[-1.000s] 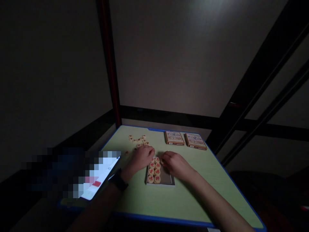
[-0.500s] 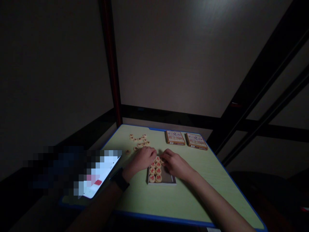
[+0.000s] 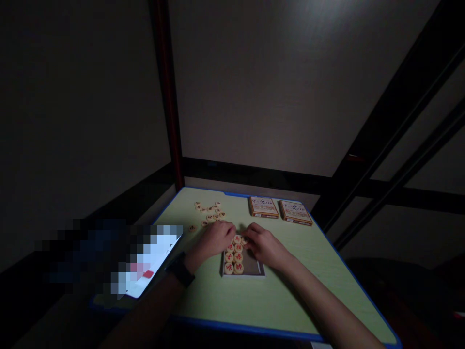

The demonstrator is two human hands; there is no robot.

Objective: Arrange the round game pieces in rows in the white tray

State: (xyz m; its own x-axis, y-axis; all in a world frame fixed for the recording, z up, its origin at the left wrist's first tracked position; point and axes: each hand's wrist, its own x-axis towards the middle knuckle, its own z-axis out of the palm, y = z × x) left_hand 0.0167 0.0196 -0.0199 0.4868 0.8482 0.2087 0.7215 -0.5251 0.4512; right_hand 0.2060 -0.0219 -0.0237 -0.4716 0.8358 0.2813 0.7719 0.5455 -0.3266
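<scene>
A shallow box tray (image 3: 253, 264) lies on the table, its left side filled with two columns of round Chinese chess pieces (image 3: 238, 257) marked in red. My right hand (image 3: 262, 244) reaches over the tray's far right part, thumb and fingers closed on one Chinese chess piece (image 3: 244, 240) beside the top of the second column. Over the far left corner of the tray, my left hand (image 3: 220, 236) has its fingers curled in. What those fingertips hold, if anything, is hidden. A dark watch band (image 3: 180, 270) circles my left wrist.
Loose chess pieces (image 3: 209, 217) with dark marks are scattered at the back left of the green table (image 3: 290, 303). Two flat printed boxes (image 3: 263, 207) lie near the back edge. A lit tablet-like screen (image 3: 154, 261), partly pixelated, stands at the left.
The piece at my right fingertips shows a little more than before. Both hands have stayed almost in place over the tray.
</scene>
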